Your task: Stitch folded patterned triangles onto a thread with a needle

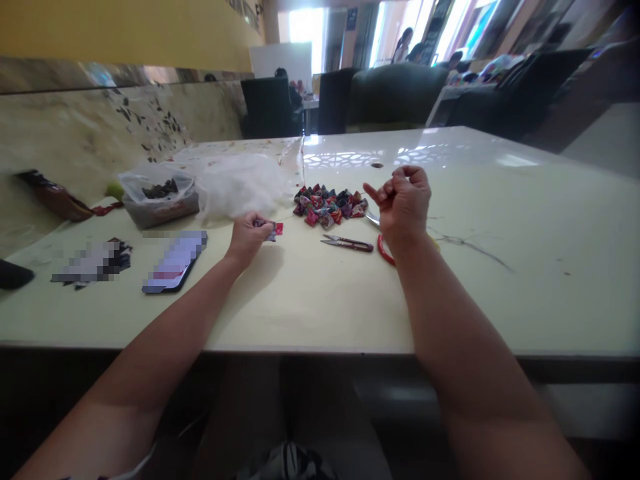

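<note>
My left hand (pixel 249 235) rests on the pale table (pixel 525 267) and pinches a small folded red and dark piece (pixel 274 230). A thin thread seems to run from it toward my right hand (pixel 403 202), which is raised above the table with fingers curled and thumb and forefinger pinched together, probably on the thread or a needle too fine to see. Between the hands, slightly farther back, lies a pile of several small folded colourful pieces (pixel 329 203). Small thread snips (pixel 347 243) lie just in front of the pile. Red-handled scissors (pixel 384 248) lie partly under my right wrist.
A phone (pixel 175 261) and dark scraps (pixel 93 263) lie at the left. A clear bag of dark bits (pixel 156 200) and a crumpled white plastic sheet (pixel 240 183) sit behind. A brown pouch (pixel 55 199) leans on the left wall. Dark chairs (pixel 270 107) and people are far behind.
</note>
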The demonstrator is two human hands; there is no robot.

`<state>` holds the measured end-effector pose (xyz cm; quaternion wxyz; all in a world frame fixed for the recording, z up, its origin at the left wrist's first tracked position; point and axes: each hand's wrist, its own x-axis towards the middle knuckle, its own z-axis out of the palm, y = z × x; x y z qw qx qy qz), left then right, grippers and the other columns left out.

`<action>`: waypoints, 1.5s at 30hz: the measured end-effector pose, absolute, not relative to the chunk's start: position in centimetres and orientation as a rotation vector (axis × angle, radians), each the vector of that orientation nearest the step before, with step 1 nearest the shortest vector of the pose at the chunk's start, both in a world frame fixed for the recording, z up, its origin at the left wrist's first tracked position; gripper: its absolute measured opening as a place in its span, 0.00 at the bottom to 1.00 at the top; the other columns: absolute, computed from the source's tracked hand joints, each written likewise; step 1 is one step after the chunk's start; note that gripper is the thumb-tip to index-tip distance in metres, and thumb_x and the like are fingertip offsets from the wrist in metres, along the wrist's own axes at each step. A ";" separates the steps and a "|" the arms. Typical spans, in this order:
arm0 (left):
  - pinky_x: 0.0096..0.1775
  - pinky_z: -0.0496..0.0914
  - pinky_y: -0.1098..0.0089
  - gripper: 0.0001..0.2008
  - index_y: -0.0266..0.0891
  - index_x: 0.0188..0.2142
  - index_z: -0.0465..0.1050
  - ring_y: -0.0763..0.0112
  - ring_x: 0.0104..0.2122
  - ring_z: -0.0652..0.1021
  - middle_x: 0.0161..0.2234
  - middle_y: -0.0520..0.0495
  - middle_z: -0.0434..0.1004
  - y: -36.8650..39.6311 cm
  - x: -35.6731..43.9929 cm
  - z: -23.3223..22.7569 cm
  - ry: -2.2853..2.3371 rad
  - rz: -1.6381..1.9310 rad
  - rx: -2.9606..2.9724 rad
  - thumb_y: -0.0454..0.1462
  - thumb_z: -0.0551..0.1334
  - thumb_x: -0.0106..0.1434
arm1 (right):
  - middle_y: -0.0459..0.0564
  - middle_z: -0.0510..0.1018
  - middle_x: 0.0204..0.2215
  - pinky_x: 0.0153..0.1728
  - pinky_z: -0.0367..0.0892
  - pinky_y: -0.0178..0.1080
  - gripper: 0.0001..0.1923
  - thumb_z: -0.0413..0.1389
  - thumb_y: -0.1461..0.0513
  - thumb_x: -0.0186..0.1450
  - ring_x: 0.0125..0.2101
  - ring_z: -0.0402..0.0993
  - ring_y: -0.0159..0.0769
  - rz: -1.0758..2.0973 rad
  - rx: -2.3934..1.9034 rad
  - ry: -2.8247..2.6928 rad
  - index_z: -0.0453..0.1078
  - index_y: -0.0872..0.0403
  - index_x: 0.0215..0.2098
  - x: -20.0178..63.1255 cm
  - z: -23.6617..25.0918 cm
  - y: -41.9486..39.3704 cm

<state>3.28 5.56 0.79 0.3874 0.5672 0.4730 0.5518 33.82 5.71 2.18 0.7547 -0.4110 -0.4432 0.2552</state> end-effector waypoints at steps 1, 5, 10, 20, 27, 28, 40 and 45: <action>0.25 0.67 0.75 0.05 0.36 0.23 0.74 0.76 0.20 0.72 0.18 0.53 0.73 5.6 3.2 0.8 1.208 1.407 1.441 0.31 0.69 0.48 | 0.38 0.56 0.23 0.37 0.77 0.44 0.15 0.58 0.46 0.70 0.21 0.56 0.27 0.532 -0.914 -0.968 0.64 0.46 0.40 34.0 2.1 5.8; 0.24 0.67 0.75 0.06 0.36 0.23 0.73 0.77 0.19 0.72 0.18 0.53 0.72 5.7 3.2 0.7 1.209 1.410 1.426 0.31 0.69 0.48 | 0.37 0.55 0.24 0.37 0.77 0.44 0.15 0.57 0.46 0.70 0.20 0.54 0.26 0.435 -0.957 -0.924 0.62 0.46 0.39 34.3 2.0 5.9; 0.25 0.67 0.75 0.07 0.36 0.23 0.72 0.77 0.19 0.73 0.20 0.53 0.73 5.8 3.3 0.4 1.183 1.405 1.427 0.31 0.71 0.47 | 0.39 0.57 0.24 0.33 0.77 0.41 0.11 0.55 0.52 0.69 0.23 0.56 0.28 0.275 -0.984 -0.877 0.60 0.47 0.36 33.2 2.4 5.2; 0.30 0.71 0.72 0.16 0.35 0.28 0.77 0.74 0.25 0.75 0.25 0.49 0.78 4.7 3.9 0.2 1.031 1.291 1.383 0.42 0.77 0.45 | 0.40 0.68 0.18 0.16 0.64 0.32 0.11 0.57 0.57 0.70 0.16 0.61 0.27 0.879 -1.056 -1.246 0.61 0.49 0.32 27.0 1.5 3.4; 0.31 0.70 0.71 0.16 0.37 0.28 0.77 0.73 0.25 0.74 0.25 0.50 0.78 3.9 4.6 0.1 0.975 1.205 1.437 0.43 0.78 0.46 | 0.37 0.66 0.18 0.13 0.54 0.28 0.11 0.55 0.60 0.71 0.15 0.56 0.25 1.080 -1.027 -1.457 0.60 0.49 0.32 22.9 0.8 1.3; 0.31 0.69 0.71 0.16 0.37 0.28 0.77 0.73 0.25 0.74 0.24 0.50 0.77 3.9 4.6 0.0 0.973 1.202 1.433 0.43 0.78 0.45 | 0.37 0.64 0.18 0.13 0.53 0.28 0.10 0.56 0.59 0.71 0.16 0.55 0.24 1.033 -1.018 -1.450 0.61 0.50 0.32 22.9 0.7 1.2; 0.33 0.70 0.71 0.17 0.37 0.29 0.79 0.74 0.26 0.76 0.26 0.50 0.80 3.2 5.0 0.4 0.826 1.141 1.304 0.42 0.80 0.45 | 0.39 0.65 0.21 0.14 0.55 0.31 0.09 0.62 0.58 0.63 0.17 0.57 0.24 1.008 -1.006 -1.497 0.68 0.52 0.28 22.7 0.3 1.3; 0.35 0.71 0.70 0.16 0.36 0.29 0.80 0.74 0.28 0.77 0.28 0.48 0.82 3.5 4.9 0.3 0.837 1.152 1.234 0.41 0.80 0.46 | 0.37 0.61 0.21 0.14 0.54 0.33 0.08 0.58 0.55 0.69 0.16 0.55 0.27 0.976 -1.025 -1.471 0.67 0.49 0.36 22.8 0.3 1.3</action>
